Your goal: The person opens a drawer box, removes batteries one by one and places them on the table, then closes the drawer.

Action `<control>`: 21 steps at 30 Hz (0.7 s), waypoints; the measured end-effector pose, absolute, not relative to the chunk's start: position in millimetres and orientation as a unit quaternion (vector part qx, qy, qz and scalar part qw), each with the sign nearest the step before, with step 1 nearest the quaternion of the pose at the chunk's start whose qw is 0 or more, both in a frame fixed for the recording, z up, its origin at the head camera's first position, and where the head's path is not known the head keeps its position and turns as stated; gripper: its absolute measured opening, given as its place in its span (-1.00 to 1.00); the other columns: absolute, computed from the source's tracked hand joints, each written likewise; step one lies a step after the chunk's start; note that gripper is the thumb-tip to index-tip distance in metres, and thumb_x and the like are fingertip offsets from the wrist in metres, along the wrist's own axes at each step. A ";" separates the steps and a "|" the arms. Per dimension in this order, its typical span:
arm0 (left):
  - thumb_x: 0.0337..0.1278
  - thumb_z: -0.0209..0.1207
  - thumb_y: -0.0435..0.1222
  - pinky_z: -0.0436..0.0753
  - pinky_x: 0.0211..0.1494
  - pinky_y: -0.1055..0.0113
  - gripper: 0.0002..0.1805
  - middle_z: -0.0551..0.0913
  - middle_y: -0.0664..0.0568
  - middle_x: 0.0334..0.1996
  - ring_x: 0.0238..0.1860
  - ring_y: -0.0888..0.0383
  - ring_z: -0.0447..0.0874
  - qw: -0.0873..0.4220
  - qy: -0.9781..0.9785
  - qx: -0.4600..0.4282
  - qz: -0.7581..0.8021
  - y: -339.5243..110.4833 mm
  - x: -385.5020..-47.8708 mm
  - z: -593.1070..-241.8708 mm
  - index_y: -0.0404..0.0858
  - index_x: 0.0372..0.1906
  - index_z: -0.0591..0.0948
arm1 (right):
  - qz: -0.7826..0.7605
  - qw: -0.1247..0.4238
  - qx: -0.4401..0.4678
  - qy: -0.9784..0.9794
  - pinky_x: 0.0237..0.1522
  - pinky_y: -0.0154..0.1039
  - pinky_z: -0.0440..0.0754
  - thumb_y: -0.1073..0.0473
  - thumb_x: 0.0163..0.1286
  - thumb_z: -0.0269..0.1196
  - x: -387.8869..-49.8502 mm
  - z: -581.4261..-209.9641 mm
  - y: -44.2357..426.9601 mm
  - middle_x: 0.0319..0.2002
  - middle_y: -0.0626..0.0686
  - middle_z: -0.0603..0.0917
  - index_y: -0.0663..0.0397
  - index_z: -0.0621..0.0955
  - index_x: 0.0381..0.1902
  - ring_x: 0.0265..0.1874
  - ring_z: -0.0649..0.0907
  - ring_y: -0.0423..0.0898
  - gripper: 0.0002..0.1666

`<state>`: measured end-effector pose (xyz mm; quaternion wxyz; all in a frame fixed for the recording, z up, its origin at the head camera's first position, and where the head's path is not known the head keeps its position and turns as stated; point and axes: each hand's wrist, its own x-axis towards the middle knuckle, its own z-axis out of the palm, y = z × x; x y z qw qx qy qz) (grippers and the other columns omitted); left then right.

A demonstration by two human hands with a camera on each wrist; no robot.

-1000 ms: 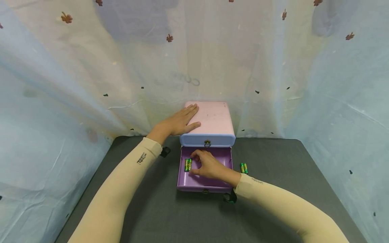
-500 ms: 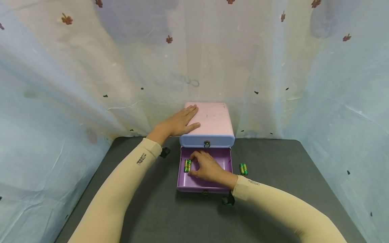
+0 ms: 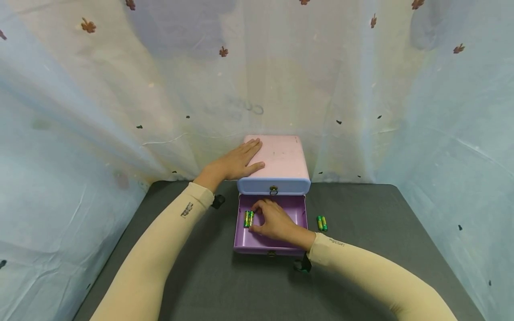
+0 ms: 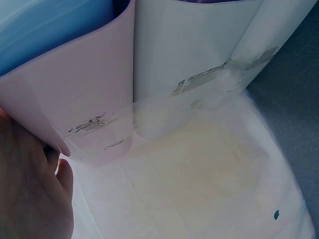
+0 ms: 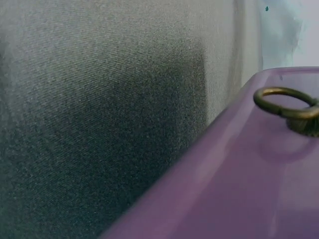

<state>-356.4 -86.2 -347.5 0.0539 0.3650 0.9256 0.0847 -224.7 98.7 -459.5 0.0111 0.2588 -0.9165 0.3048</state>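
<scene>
In the head view, the left hand (image 3: 237,162) rests on the left part of the pink top (image 3: 283,156) of a small box, its fingers stretched out and grasping nothing. Below that top, a blue drawer (image 3: 254,186) sits closed, while a purple drawer (image 3: 296,208) stands pulled out toward the near side. The right hand (image 3: 275,221) reaches into it from the right. A left battery (image 3: 246,219) and a right battery (image 3: 251,219) lie side by side near the drawer's left wall. The right hand's thumb and forefinger curve about the ends of the right battery; whether they pinch it, I cannot tell. Two more batteries (image 3: 320,223) lie on the surface (image 3: 361,214) to the right of the drawer.

A loose pinch on the battery ends could let one roll or knock its neighbour. The right wrist crosses low over the drawer's rim, so a bump there could jolt the drawer; less weight from the left hand could then let the box shift or tip.

In the left wrist view, worn tape (image 4: 202,79) crosses the box's side; if it joins the parts, peeling could loosen them.

In the right wrist view, a brass ring (image 5: 284,102) juts from the purple front, and a sleeve or strap could snag on it.
</scene>
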 end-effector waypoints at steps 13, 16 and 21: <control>0.70 -0.22 0.24 -0.24 0.78 0.11 -0.06 -0.32 -0.04 0.78 0.76 0.02 -0.39 0.056 0.925 0.367 0.087 -86.0 -358.2 -348.5 -0.20 0.78 -0.23 | 0.355 -0.021 0.241 -0.903 0.17 0.01 0.64 0.06 0.24 0.63 -220.3 -456.1 112.6 -0.02 0.09 0.70 0.15 0.65 0.12 0.03 0.64 0.03 -0.42; 0.70 -0.22 0.24 -0.24 0.78 0.11 -0.07 -0.32 -0.04 0.78 0.76 0.02 -0.39 0.057 0.925 0.367 0.086 -86.3 -358.2 -348.0 -0.20 0.78 -0.24 | 0.365 -0.017 0.245 -0.898 0.14 0.00 0.66 0.09 0.24 0.64 -218.7 -454.0 115.3 -0.03 0.12 0.71 0.20 0.65 0.12 0.01 0.65 0.05 -0.41; 0.71 -0.21 0.22 -0.24 0.78 0.09 -0.07 -0.31 -0.06 0.78 0.76 0.01 -0.38 0.059 0.923 0.369 0.090 -86.6 -357.1 -346.6 -0.22 0.77 -0.23 | 0.374 -0.008 0.260 -0.890 0.07 -0.07 0.69 0.12 0.24 0.64 -216.2 -451.0 119.8 -0.06 0.12 0.70 0.22 0.65 0.10 -0.05 0.66 0.03 -0.43</control>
